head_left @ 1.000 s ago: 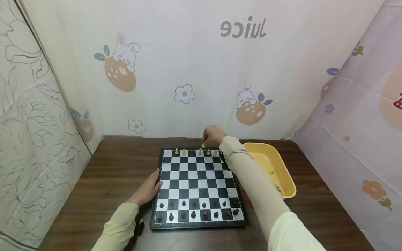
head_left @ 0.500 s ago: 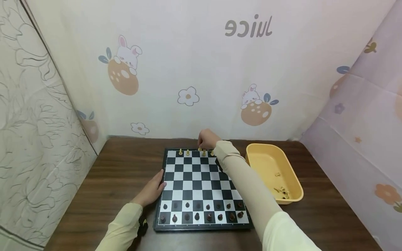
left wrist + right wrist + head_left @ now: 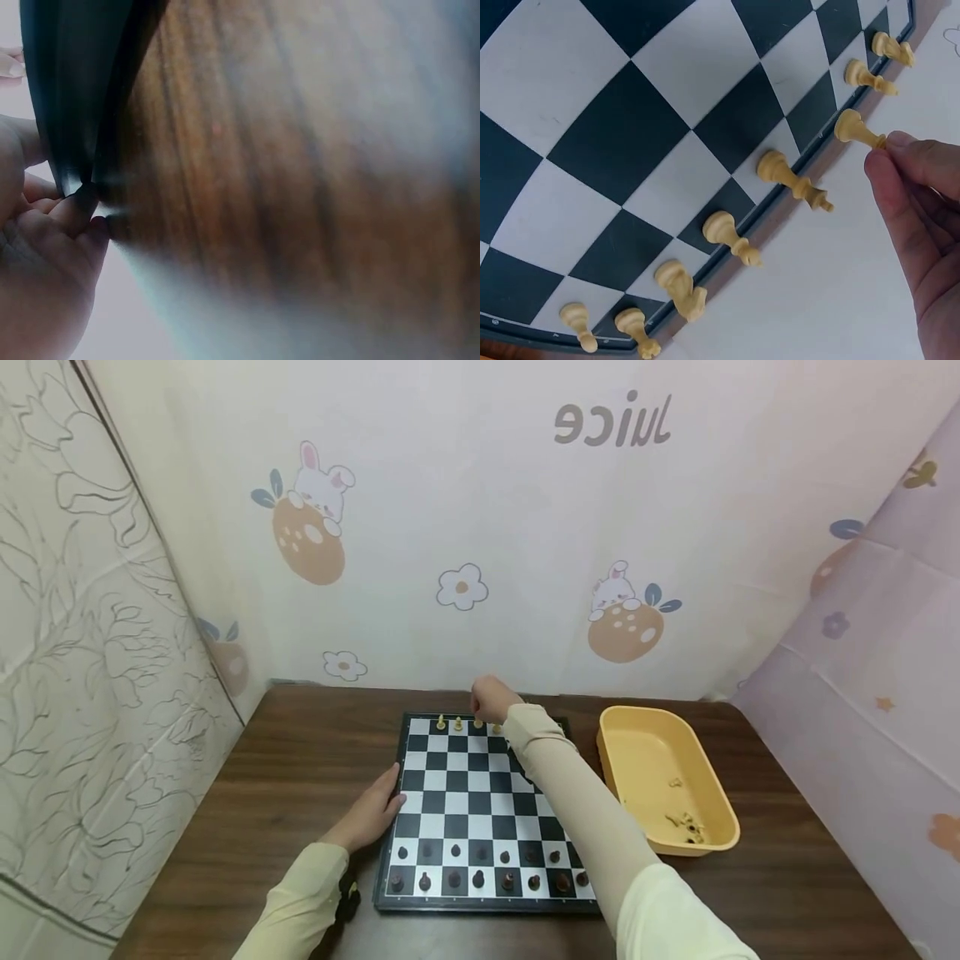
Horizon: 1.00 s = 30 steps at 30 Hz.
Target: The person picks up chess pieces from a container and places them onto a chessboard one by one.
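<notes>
My right hand (image 3: pixel 491 697) pinches a cream chess piece (image 3: pixel 857 129) by its upper part, at the far edge of the chessboard (image 3: pixel 465 781). The fingers cover the piece's top, and its base is over or on the back row; contact is unclear. Along that row stand a cream king (image 3: pixel 791 180), bishop (image 3: pixel 731 236), knight (image 3: pixel 681 289) and rook (image 3: pixel 636 330) on one side, a bishop (image 3: pixel 868 76) and knight (image 3: pixel 892 49) on the other. A cream pawn (image 3: pixel 577 326) stands before the rook. My left hand (image 3: pixel 367 814) grips the board's left edge, thumb on top.
Dark chess pieces (image 3: pixel 477 878) fill two rows at the near side of the board. To the right, a yellow plastic tray (image 3: pixel 611 760) holds several small cream pieces. A patterned curtain (image 3: pixel 465 527) hangs behind the wooden table (image 3: pixel 322 735).
My right hand has moved left along the far edge and lowered the chess piece into the gap in the back row. My left hand keeps its hold. The head view has shifted slightly.
</notes>
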Each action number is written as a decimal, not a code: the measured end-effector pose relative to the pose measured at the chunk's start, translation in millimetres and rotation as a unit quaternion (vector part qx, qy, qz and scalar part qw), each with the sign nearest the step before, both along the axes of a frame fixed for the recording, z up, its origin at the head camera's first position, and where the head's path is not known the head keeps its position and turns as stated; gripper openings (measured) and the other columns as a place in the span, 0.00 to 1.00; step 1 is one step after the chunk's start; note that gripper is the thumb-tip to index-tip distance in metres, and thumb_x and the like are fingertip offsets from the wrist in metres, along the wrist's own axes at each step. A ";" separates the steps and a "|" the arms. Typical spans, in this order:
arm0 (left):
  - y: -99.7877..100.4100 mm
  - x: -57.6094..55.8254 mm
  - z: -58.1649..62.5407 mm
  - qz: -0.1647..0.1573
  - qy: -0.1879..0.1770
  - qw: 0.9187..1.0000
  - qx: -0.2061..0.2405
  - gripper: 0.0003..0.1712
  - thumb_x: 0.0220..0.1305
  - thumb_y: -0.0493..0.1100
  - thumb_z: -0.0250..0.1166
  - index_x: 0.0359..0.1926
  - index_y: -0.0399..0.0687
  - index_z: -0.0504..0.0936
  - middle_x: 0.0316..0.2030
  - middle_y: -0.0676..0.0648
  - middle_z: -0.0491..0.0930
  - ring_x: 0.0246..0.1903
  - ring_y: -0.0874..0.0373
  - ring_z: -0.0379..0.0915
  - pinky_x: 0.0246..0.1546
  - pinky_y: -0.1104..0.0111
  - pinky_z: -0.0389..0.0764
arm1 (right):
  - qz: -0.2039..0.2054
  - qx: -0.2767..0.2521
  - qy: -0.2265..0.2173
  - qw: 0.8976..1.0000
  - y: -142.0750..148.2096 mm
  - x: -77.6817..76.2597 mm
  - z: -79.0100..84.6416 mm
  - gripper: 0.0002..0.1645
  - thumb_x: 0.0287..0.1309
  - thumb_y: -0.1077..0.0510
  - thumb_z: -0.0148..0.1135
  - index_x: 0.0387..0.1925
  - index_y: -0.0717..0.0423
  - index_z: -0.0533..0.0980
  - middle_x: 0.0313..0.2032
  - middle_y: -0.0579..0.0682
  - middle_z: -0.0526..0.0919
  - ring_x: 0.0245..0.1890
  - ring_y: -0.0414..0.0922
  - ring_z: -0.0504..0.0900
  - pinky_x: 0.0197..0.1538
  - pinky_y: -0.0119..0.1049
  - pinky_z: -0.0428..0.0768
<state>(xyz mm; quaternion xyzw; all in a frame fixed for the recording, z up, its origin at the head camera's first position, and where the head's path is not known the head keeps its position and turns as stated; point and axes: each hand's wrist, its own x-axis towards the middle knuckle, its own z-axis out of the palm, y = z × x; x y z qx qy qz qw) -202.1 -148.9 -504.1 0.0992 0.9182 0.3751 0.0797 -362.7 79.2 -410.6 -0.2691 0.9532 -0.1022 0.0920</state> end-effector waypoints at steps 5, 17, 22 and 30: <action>1.5 1.3 0.5 0.005 -0.002 1.000 0.003 0.36 0.71 0.39 0.53 0.72 0.33 0.48 0.70 0.33 0.52 0.69 0.40 0.48 0.67 0.48 0.54 | -0.014 0.002 0.002 1.000 -1.8 3.4 -5.4 0.05 0.52 0.72 0.65 0.28 0.63 0.85 0.28 0.53 0.85 0.30 0.45 0.82 0.35 0.36 0.82; 2.9 0.7 3.4 0.005 -0.003 1.000 0.005 0.36 0.71 0.39 0.53 0.73 0.33 0.47 0.71 0.34 0.50 0.69 0.41 0.47 0.67 0.49 0.53 | -0.049 0.027 -0.016 0.998 -7.9 9.4 -3.1 0.07 0.51 0.74 0.64 0.29 0.63 0.84 0.30 0.54 0.85 0.29 0.44 0.81 0.36 0.36 0.82; 2.6 1.1 2.5 0.002 0.001 1.000 0.004 0.36 0.71 0.39 0.53 0.72 0.32 0.47 0.71 0.33 0.51 0.69 0.41 0.48 0.67 0.49 0.53 | -0.051 0.022 -0.017 0.998 -6.3 6.7 -8.1 0.06 0.50 0.73 0.67 0.30 0.63 0.84 0.31 0.53 0.85 0.30 0.44 0.82 0.35 0.35 0.82; 1.0 3.0 3.8 -0.005 0.005 1.000 0.007 0.35 0.71 0.38 0.52 0.72 0.30 0.48 0.70 0.32 0.51 0.69 0.39 0.48 0.67 0.49 0.53 | -0.072 -0.006 0.004 0.997 5.5 9.3 9.0 0.05 0.52 0.72 0.65 0.30 0.64 0.84 0.30 0.54 0.86 0.31 0.46 0.83 0.36 0.37 0.83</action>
